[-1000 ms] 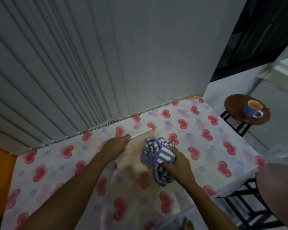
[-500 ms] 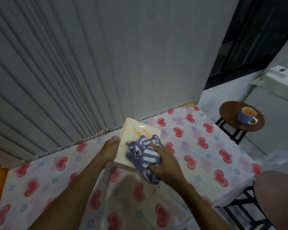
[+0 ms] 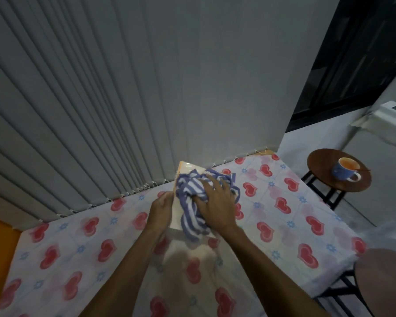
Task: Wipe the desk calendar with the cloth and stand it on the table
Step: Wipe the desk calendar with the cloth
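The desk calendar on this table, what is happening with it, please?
A person is wiping it. The left hand grips the desk calendar by its left edge and holds it tilted up above the table. The right hand presses a blue-and-white striped cloth against its face. It is not yet standing by itself.

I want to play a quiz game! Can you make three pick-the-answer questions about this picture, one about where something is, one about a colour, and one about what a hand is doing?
1. Where is the cup?
A. on the round stool
B. on the table
C. on the floor

2. What colours is the cloth?
A. red and green
B. blue and white
C. all yellow

3. What is the right hand doing?
A. lifting the cup
B. resting empty
C. pressing the cloth on the calendar

Answers: A, it stands on the stool beside the table; B, its stripes show; C, the palm lies on the cloth while the left hand holds the calendar's edge.
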